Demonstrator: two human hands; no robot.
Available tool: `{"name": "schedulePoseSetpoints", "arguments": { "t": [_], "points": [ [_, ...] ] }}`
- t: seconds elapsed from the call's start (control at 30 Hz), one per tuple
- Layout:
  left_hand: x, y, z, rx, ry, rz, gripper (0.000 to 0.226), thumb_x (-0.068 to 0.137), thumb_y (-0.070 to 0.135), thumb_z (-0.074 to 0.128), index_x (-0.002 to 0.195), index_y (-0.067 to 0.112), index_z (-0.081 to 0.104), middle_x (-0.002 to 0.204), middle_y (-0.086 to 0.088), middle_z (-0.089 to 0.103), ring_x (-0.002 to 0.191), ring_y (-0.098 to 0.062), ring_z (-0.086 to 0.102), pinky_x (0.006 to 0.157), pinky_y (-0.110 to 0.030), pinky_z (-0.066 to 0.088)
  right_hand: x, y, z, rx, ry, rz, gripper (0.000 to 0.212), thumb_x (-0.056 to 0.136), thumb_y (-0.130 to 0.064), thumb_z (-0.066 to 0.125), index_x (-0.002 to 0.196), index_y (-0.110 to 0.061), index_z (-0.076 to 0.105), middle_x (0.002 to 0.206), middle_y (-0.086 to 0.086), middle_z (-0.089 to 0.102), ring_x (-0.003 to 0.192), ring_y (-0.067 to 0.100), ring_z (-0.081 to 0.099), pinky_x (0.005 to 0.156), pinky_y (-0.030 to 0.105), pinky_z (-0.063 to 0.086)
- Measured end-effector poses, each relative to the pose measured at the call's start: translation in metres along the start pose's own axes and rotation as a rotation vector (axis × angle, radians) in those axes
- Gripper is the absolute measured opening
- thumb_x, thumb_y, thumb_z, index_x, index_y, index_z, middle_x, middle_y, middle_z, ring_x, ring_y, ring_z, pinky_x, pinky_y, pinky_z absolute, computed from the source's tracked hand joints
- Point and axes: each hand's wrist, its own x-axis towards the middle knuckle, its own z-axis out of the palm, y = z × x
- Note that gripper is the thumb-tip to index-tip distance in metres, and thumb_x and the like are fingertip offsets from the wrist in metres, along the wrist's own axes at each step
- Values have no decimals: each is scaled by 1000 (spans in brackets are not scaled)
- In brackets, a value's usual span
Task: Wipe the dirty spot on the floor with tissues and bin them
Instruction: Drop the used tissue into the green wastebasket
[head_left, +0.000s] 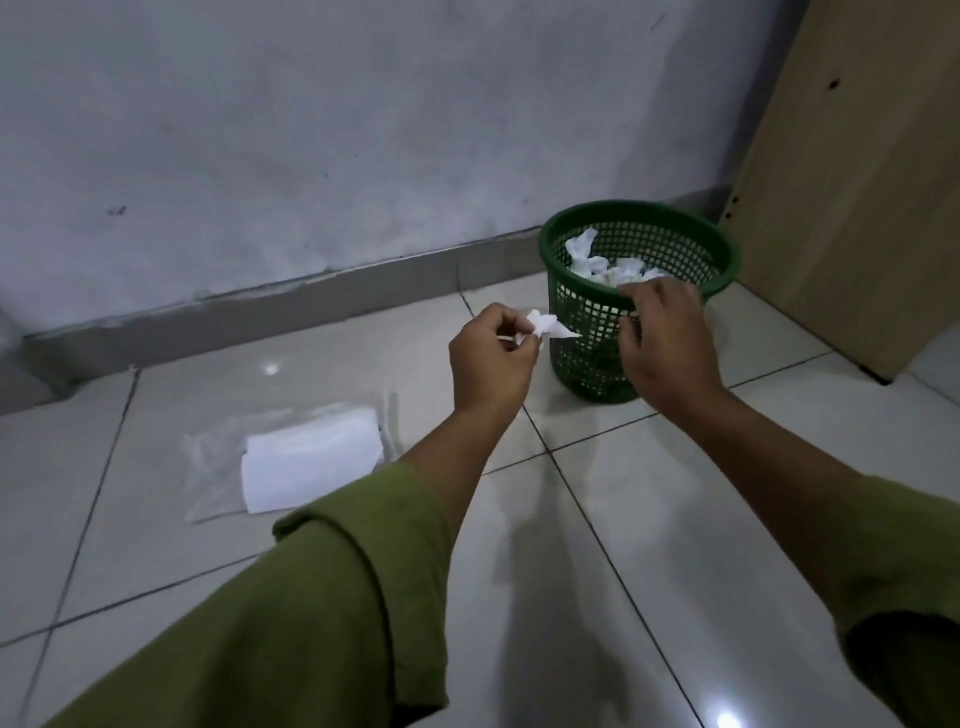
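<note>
My left hand (491, 358) pinches a small crumpled white tissue (550, 327) in the air, just left of the green mesh bin (571, 317). The bin stands on the tiled floor near the wall and holds several crumpled white tissues (613, 267). My right hand (665, 343) hovers in front of the bin's near rim, fingers curled and apart, with nothing visible in it. A clear plastic pack of flat white tissues (311, 457) lies on the floor to the left. I see no dirty spot on the tiles.
A grey wall with a skirting strip (260, 306) runs behind. A tall wooden cabinet panel (857, 182) stands right of the bin. Glossy white floor tiles (623, 597) with dark grout lines stretch toward me.
</note>
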Motion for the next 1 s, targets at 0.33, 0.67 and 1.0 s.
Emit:
{"name": "schedulePoseSetpoints", "arguments": {
  "t": [0.33,0.67,1.0],
  "points": [
    [64,26,55,211,-274,212,35,89,8,56,123,2,56,134,-9,48,122,-19,48,106,-21,34,38,36,19,-224,-389,-2,53,83,-15,52,132,-4,34,137,18,39,132,33,27,117,54,-1],
    [84,13,85,560,-482,296,53,88,23,57,138,17,41,155,-6,22,144,-25,11,117,-52,10,37,45,28,-242,-390,-48,58,75,-15,55,127,-4,34,130,16,40,127,34,30,117,56,0],
    [70,10,44,403,-361,314,34,88,14,56,121,13,59,141,-9,46,139,-29,28,115,-37,18,39,34,14,-167,-449,12,53,87,-36,39,129,-6,33,136,15,39,131,30,27,116,52,-4]
  ]
}}
